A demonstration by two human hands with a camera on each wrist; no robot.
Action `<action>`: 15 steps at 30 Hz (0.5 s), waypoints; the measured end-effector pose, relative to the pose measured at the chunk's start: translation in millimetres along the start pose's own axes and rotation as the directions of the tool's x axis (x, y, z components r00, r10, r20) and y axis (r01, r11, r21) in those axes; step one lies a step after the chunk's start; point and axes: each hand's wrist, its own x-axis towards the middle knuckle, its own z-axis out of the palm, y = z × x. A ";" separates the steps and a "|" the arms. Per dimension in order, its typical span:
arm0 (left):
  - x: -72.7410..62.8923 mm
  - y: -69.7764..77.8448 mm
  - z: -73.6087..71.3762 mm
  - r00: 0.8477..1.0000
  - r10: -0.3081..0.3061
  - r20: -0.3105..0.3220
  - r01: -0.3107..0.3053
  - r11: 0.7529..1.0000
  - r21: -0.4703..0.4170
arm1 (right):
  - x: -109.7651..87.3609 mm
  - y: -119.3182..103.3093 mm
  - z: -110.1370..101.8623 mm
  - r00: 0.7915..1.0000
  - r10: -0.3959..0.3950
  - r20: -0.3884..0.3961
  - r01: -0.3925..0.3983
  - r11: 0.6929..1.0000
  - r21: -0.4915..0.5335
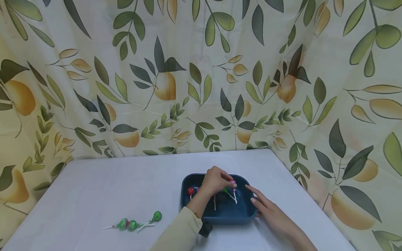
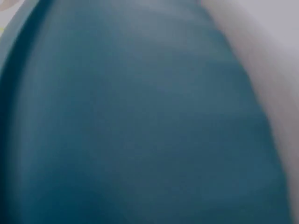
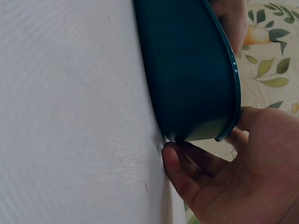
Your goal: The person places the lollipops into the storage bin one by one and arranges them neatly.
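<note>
My left hand [image 1: 215, 181] reaches over a dark blue tray [image 1: 226, 220] and pinches a pink-wrapped lollipop [image 1: 233, 182] between thumb and fingers, its white stick pointing down. In the tray, a red lollipop [image 1: 190, 191] lies at the left and a green lollipop [image 1: 226, 190] near the middle; another stick shows beside the left wrist, its head hidden. At the tray's right end, my right hand [image 1: 270, 212] touches the rim and outer wall with extended fingers. The right wrist view shows that hand [image 3: 247, 163] at the tray's corner, one fingertip low by the table.
Several green-wrapped lollipops [image 1: 133, 225] lie close together on the white-covered table [image 1: 94, 188], left of the tray. Behind the table hangs a curtain [image 1: 201, 115] printed with leaves and fruit. A small black block [image 1: 205, 229] sits under the left wrist. The left wrist view is blurred.
</note>
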 end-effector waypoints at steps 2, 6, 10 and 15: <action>2.0 0.0 6.7 1.000 -0.017 -0.009 0.017 0.999 0.029 | -0.7 0.1 -0.1 1.000 -0.002 0.000 0.002 1.000 0.003; 6.9 -1.0 18.6 0.998 -0.049 -0.046 0.053 0.995 0.088 | -1.0 0.0 -0.2 1.000 -0.005 -0.006 0.005 1.000 0.018; 8.9 -2.9 27.8 0.993 -0.094 -0.076 0.102 0.989 0.108 | -0.8 -0.3 0.3 1.000 -0.004 -0.006 0.004 1.000 0.030; 9.5 -6.7 35.7 0.988 -0.145 -0.055 0.149 0.985 0.088 | -2.3 -1.7 0.6 1.000 0.002 -0.003 -0.002 1.000 0.031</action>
